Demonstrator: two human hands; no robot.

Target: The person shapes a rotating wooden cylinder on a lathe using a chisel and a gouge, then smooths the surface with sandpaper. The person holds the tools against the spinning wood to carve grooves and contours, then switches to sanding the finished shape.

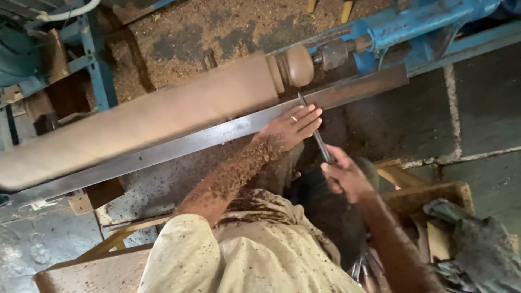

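Observation:
A long wooden workpiece [141, 119] is mounted on a blue lathe [412, 24] and looks blurred as if spinning; its right end carries a rounded knob [299, 65]. My left hand [290, 127], with a ring on one finger, rests flat on the long steel tool rest [179, 144] and presses down on a dark chisel [315, 127]. The chisel's tip points at the groove beside the knob. My right hand [344, 176] grips the chisel's handle end, lower and closer to me. Wood chips cover my left forearm and shirt.
Sawdust lies thick on the floor beyond the lathe. A blue metal frame [100, 70] stands at the left. A wooden box [429, 198] with a grey cloth [477, 244] sits at the right. Several metal tools [363, 268] show near my right elbow.

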